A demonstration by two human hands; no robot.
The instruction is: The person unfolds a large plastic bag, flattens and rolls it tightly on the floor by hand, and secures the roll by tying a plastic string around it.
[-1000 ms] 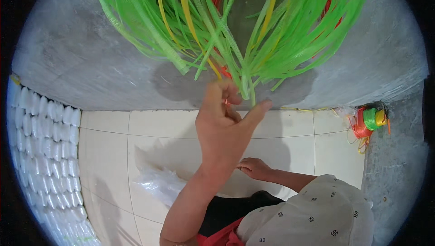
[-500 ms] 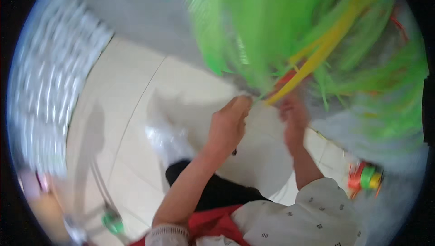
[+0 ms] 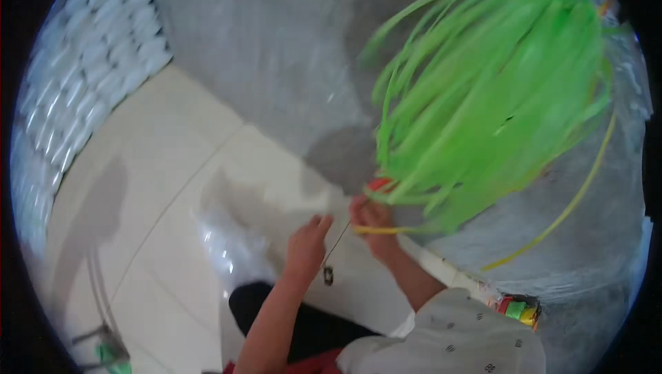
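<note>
A big tuft of bright green plastic strips (image 3: 496,98), like a pom-pom, spreads out beyond my right hand. My right hand (image 3: 372,221) is closed at its near end, where a bit of red (image 3: 379,184) shows. A yellow strip (image 3: 393,230) lies across that hand. Another yellow strip (image 3: 586,184) hangs in a curve at the right. My left hand (image 3: 308,246) is a short way to the left, apart from the tuft. Its fingertips point up, slightly apart, and I see nothing in them.
A grey plastic-wrapped surface (image 3: 262,43) spans the far side and right. Rows of white wrapped packs (image 3: 103,36) stand far left. Clear plastic (image 3: 234,250) lies on the tiled floor (image 3: 172,146). Red, green and yellow rolls (image 3: 517,310) sit lower right. A dark small object (image 3: 328,275) is between my arms.
The green tuft has swung away to the right and gathered into a rounder bunch. My hands are lower and further left in view. The left hand has come off the strips.
</note>
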